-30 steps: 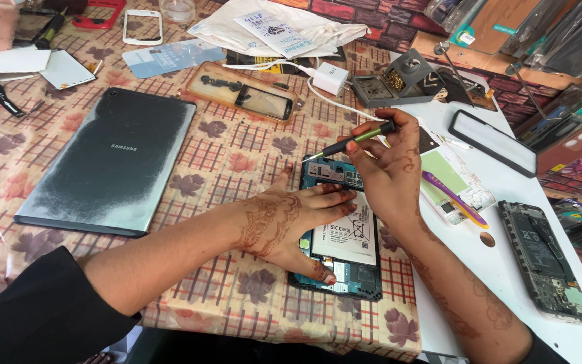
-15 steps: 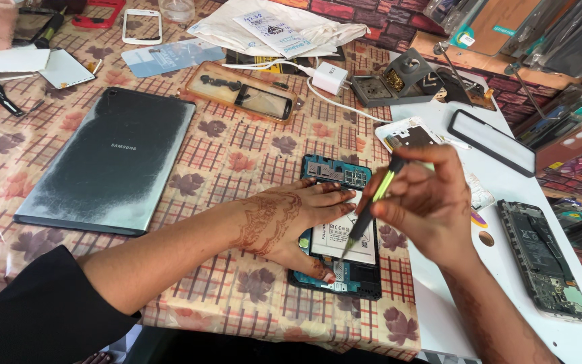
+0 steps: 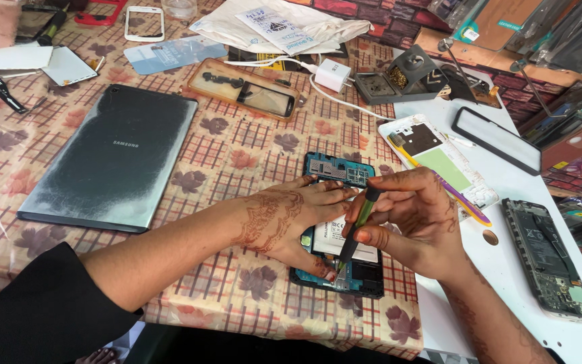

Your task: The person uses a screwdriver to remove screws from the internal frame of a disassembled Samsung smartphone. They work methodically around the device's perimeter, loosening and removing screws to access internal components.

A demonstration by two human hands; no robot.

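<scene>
An opened phone [image 3: 339, 170] with a bare blue circuit board and a white battery lies back-up on the patterned cloth. My left hand [image 3: 291, 219] lies flat on it, fingers spread across the middle, thumb near its lower edge. My right hand [image 3: 412, 219] grips a green and black screwdriver [image 3: 358, 226] upright, its tip down on the phone's lower edge beside my left thumb.
A dark tablet [image 3: 112, 158] lies face down to the left. A white phone frame [image 3: 439, 158] with a toothbrush [image 3: 439, 178] sits to the right, beside a black screen [image 3: 496, 140] and another opened phone [image 3: 548, 256]. A charger [image 3: 331, 73], a soldering stand [image 3: 405, 77] and loose parts crowd the far side.
My right hand has come down from the phone's top end to its lower edge and turned the screwdriver from level to upright. My left hand has stayed on the phone.
</scene>
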